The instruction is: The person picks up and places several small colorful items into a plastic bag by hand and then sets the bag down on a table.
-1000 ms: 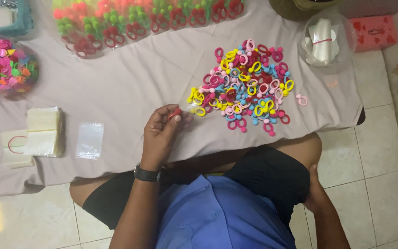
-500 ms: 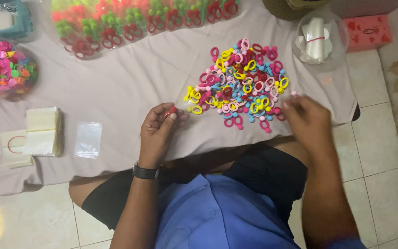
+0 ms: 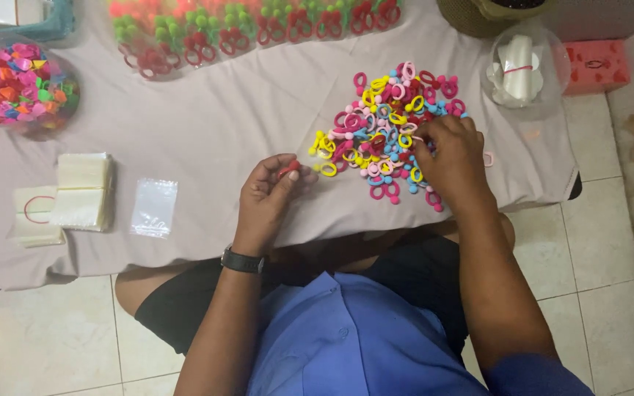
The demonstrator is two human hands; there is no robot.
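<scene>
The person is sitting at a tabletop (image 3: 207,139) draped in a pale grey cloth, and the work in hand is picking small pieces out of the loose heap of pink, yellow and blue elastic hair loops with bobble ends (image 3: 383,125) lying right of centre. The right hand (image 3: 450,158) is resting palm-down on the near right edge of that heap, fingers curled narrow into the loops; whether it is already pinching one cannot be told, since the fingertips are hidden under the knuckles. The left hand (image 3: 269,194) is hovering just left of the heap, closed around a small red piece (image 3: 288,169) pinched between thumb and forefinger, its exact shape too small to make out. To do this step well, the right hand should be teasing a single loop free from the edge of the heap instead of digging into the tangled middle, where loops are likely hooking one another and dragging neighbours along. Keeping the left hand close, as it is now, makes any passing across short. A flat clear plastic sleeve (image 3: 154,207) is lying on the cloth to the left, beside a stack of cream-coloured packets (image 3: 82,191), both well apart from the heap. A clear round tub of mixed bright pieces (image 3: 17,84) is sitting at the far left, and rows of red, green and orange loops (image 3: 258,26) are lining the far edge.
</scene>
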